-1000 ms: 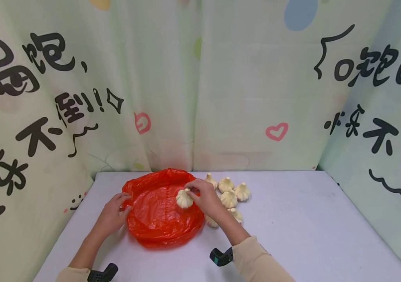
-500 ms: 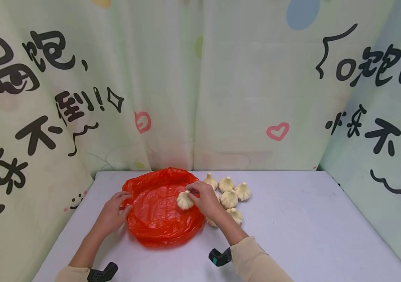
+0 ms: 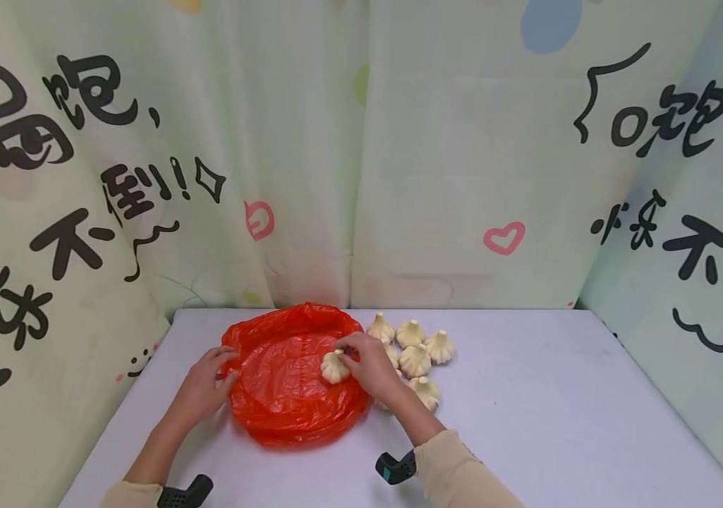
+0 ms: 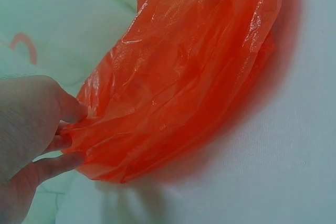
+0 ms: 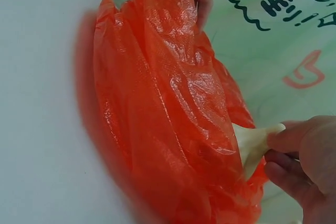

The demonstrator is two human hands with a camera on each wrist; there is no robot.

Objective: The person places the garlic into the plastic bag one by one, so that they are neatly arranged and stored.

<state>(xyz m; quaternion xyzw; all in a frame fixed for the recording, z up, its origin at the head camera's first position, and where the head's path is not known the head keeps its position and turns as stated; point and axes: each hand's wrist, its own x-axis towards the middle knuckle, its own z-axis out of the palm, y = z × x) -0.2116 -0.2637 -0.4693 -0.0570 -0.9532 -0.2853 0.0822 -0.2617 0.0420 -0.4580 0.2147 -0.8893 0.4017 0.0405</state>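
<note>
A red plastic bag (image 3: 298, 423) stands on the table with its mouth spread wide. At its left rim my left hand (image 3: 201, 386) pinches the plastic; in the left wrist view the thumb and fingers (image 4: 60, 166) close on the bag's edge. My right hand (image 3: 370, 363) reaches over the right rim and pinches a garlic bulb (image 3: 334, 367) by its stem. The bulb hangs over the inside of the bag. In the right wrist view the bag wall covers the lower part of that garlic bulb (image 5: 249, 142).
Several garlic bulbs (image 3: 415, 360) lie in a cluster right of the bag, some partly hidden behind my right hand and forearm. The white table (image 3: 545, 409) stretches to the right. A printed curtain (image 3: 424, 176) rises behind the table and at both sides.
My right hand and the garlic bulb have come slightly lower relative to the bag. The left hand keeps its place at the rim. The whole head view has shifted a little.
</note>
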